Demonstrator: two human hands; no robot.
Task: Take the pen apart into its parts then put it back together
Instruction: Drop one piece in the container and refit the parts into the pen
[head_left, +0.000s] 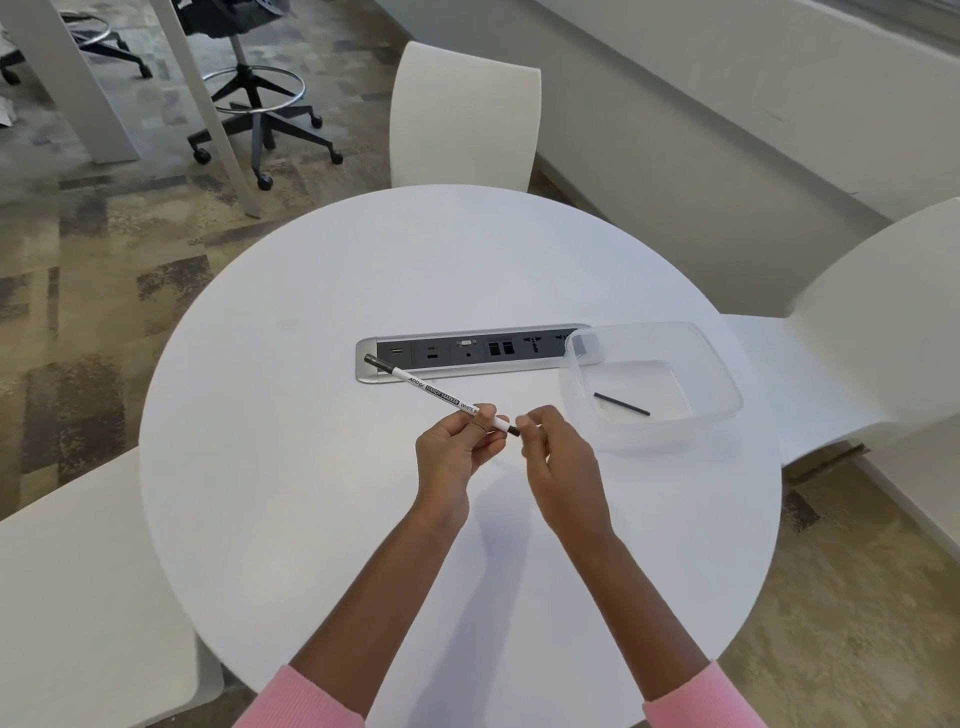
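A slim white marker pen (434, 393) with black lettering and a black far tip points up and to the left over the round white table (322, 519). My left hand (457, 448) grips its near end, fingers curled round the barrel. My right hand (550, 447) pinches the small black piece at that same near end, thumb and fingertips closed on it. A thin black rod (621, 404), a part of the pen, lies alone in the clear plastic tub (717, 364) to the right.
A grey socket strip (467, 353) is sunk into the table behind the pen. White chairs stand behind (462, 114), at the right (857, 332) and at the near left (83, 571). A black office stool (260, 104) stands on the carpet beyond.
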